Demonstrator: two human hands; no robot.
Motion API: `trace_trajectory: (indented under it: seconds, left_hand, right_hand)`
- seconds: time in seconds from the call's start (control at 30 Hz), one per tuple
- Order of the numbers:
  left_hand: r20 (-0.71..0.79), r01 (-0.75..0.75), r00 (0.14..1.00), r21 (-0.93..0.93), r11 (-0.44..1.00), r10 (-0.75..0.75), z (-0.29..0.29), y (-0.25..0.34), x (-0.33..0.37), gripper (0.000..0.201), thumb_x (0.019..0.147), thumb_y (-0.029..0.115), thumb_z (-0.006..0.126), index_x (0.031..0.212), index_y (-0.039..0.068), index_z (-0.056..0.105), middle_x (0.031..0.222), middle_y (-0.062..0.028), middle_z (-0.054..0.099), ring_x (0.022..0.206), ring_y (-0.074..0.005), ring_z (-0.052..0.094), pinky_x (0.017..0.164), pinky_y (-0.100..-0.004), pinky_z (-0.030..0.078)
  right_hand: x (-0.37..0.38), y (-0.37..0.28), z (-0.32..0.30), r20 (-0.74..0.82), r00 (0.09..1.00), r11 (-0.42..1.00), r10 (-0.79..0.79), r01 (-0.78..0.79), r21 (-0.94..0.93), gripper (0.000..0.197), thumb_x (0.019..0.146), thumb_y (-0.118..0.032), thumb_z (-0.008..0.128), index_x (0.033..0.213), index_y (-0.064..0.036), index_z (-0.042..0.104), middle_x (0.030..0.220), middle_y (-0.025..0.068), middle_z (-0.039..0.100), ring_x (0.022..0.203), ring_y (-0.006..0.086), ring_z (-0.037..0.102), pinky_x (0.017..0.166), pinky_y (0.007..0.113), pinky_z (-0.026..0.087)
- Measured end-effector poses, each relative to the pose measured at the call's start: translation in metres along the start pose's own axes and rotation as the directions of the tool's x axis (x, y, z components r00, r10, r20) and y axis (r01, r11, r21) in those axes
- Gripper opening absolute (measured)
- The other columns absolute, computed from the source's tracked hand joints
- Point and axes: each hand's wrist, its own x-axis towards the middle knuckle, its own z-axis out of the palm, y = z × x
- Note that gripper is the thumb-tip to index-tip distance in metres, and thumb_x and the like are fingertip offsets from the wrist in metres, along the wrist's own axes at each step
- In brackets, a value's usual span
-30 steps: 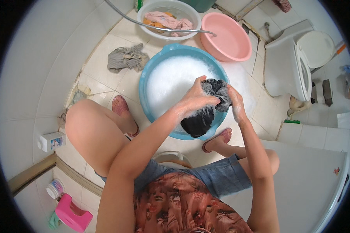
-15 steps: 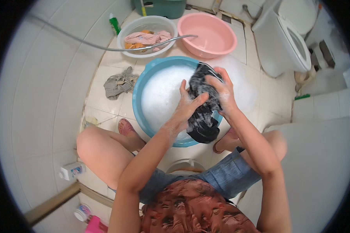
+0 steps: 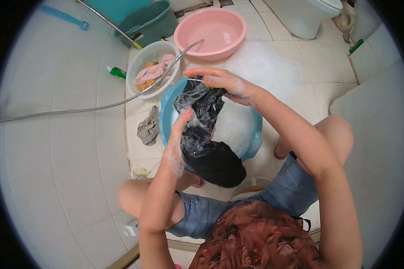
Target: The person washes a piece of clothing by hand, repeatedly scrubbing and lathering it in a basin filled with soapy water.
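I hold a wet black garment (image 3: 202, 121) streaked with suds above a blue basin (image 3: 256, 130) of foamy water. Which kind of garment it is, I cannot tell. My left hand (image 3: 180, 132) grips its left side, thumb on top and the other fingers hidden beneath the cloth. At the far end, by a thin white edge, my right hand (image 3: 226, 85) pinches the garment with its fingers stretched along it. The garment's smooth, rounded lower part hangs past the basin's near rim, toward my lap. Suds cling to both wrists.
Behind stand a pink basin (image 3: 238, 33), a white basin (image 3: 129, 76) with pink and orange clothes, and a green tub (image 3: 155, 24). A metal hose (image 3: 90, 110) runs across to the pink basin. A grey cloth (image 3: 149, 130) lies left; foam (image 3: 274, 67) spreads right.
My hands have moved apart along the garment, which is now more stretched out. My right hand has shifted to its far end. The whole view has turned and shifted.
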Motion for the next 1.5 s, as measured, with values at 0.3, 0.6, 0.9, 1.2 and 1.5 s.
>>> trace_trajectory:
  seconds: [0.3, 0.6, 0.9, 1.2, 1.5]
  left_hand:
    - [0.242, 0.130, 0.970, -0.380, 0.916, -0.037, -0.004, -0.034, 0.023, 0.068, 0.086, 0.066, 0.030, 0.109, 0.006, 0.054, 0.080, -0.0076, 0.059, 0.062, -0.0168, 0.057, 0.054, -0.0262, 0.048]
    - [-0.233, -0.339, 0.925, -0.149, 0.929, 0.300, 0.035, -0.068, 0.048, 0.053, 0.096, 0.042, 0.031, 0.127, -0.001, 0.038, 0.114, -0.0124, 0.050, 0.101, -0.0187, 0.052, 0.089, -0.0296, 0.041]
    - [0.148, -0.273, 0.947, -0.098, 0.957, 0.286, -0.006, -0.093, 0.067, 0.090, 0.069, 0.028, 0.075, 0.132, -0.002, 0.019, 0.120, -0.0145, 0.044, 0.113, -0.0216, 0.044, 0.096, -0.0322, 0.038]
    - [0.318, 0.124, 0.945, -0.555, 0.823, 0.072, -0.020, -0.076, 0.034, 0.053, 0.072, 0.033, 0.070, 0.111, 0.001, 0.053, 0.090, -0.0117, 0.061, 0.082, -0.0180, 0.062, 0.075, -0.0268, 0.050]
    - [0.421, -0.180, 0.872, -0.200, 0.963, 0.251, -0.018, -0.077, 0.036, 0.056, 0.064, 0.026, 0.077, 0.107, 0.001, 0.053, 0.090, -0.0069, 0.060, 0.087, -0.0143, 0.057, 0.080, -0.0271, 0.046]
  right_hand:
    - [-0.015, -0.007, 0.013, 0.047, 0.998, 0.981, -0.046, 0.054, -0.189, 0.052, 0.062, -0.037, 0.077, 0.100, -0.0093, 0.056, 0.105, 0.0048, 0.053, 0.099, 0.0183, 0.052, 0.088, 0.028, 0.041]
    - [-0.020, 0.040, 0.009, -0.459, 0.855, 0.694, -0.242, -0.178, -0.698, 0.021, 0.067, -0.012, 0.067, 0.072, -0.0017, 0.050, 0.073, 0.0071, 0.049, 0.069, 0.0168, 0.049, 0.068, 0.027, 0.042]
    - [-0.001, 0.042, 0.025, -0.476, 0.864, 0.532, 0.161, -0.482, -0.696, 0.028, 0.073, -0.025, 0.066, 0.091, -0.0036, 0.060, 0.093, 0.0097, 0.059, 0.084, 0.0180, 0.055, 0.079, 0.029, 0.043]
    - [0.003, 0.010, 0.026, -0.111, 0.894, 0.785, 0.435, -0.436, -0.439, 0.086, 0.041, -0.052, 0.081, 0.110, -0.0078, 0.054, 0.130, 0.0123, 0.044, 0.117, 0.0257, 0.046, 0.101, 0.035, 0.034]
    - [-0.007, 0.007, 0.034, -0.062, 0.965, 0.768, 0.256, -0.242, -0.593, 0.036, 0.058, -0.022, 0.080, 0.075, -0.0069, 0.051, 0.080, 0.0039, 0.051, 0.082, 0.0171, 0.051, 0.077, 0.030, 0.041]
